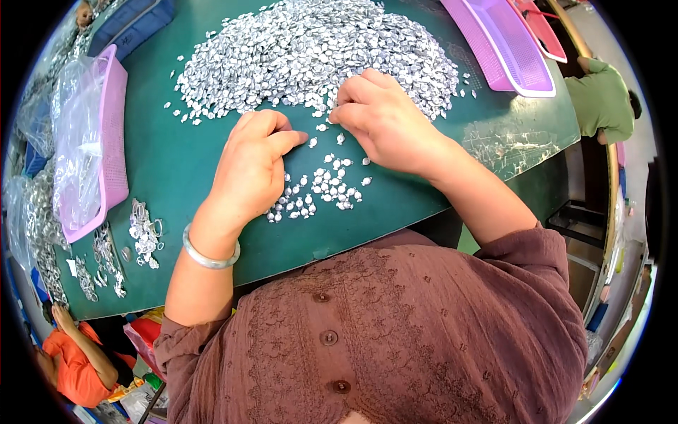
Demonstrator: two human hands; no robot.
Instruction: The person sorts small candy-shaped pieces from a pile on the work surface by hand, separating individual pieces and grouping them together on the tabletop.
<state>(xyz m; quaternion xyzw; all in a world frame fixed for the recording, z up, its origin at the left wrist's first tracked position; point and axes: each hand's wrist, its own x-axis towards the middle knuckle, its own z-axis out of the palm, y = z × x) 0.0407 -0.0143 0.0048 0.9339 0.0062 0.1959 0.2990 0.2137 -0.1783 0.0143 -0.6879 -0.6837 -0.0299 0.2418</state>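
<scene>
A wide heap of small silver metal pieces [304, 53], roundish with little end tabs, lies on the green table [169, 148]. At its near edge, the fingers of my right hand [385, 124] are pinched together; whatever is between them is too small to make out. My left hand [253, 166], with a pale bangle [210, 258] on its wrist, rests just left of a few loose pieces. Its fingers are curled and the thumb points right, close to a single piece [313, 142]; any held piece is hidden. A smaller group of pieces [335, 185] is spread nearer my body, between both hands.
A pink-purple basket [114, 155] with clear plastic bags stands at the left, below a blue crate [134, 27]. Bundles of silver parts [145, 233] lie near it. Another purple basket [505, 49] is at the far right. People in orange [78, 367] and green [604, 102] are nearby.
</scene>
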